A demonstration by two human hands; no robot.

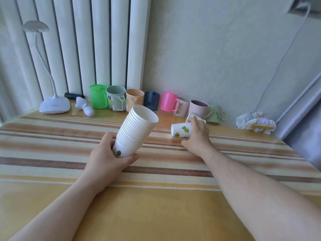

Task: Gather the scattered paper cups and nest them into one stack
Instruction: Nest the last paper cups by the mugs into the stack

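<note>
My left hand (106, 157) grips the base of a tall stack of nested white paper cups (137, 129), tilted with its open mouth up and to the right above the table. A single white paper cup with green leaves (180, 130) lies on its side on the striped table, mouth to the left. My right hand (197, 136) is wrapped around its right end. Just behind that hand lies another leaf-printed paper cup (192, 117), partly hidden by my fingers.
Along the back wall runs a row of coloured mugs, from green (98, 96) through pink (168, 101) to a pale green "SMILE" mug (216, 114). A white desk lamp (54, 105) stands back left. A crumpled bag (254, 123) lies back right. The striped table (156, 197) ends at right.
</note>
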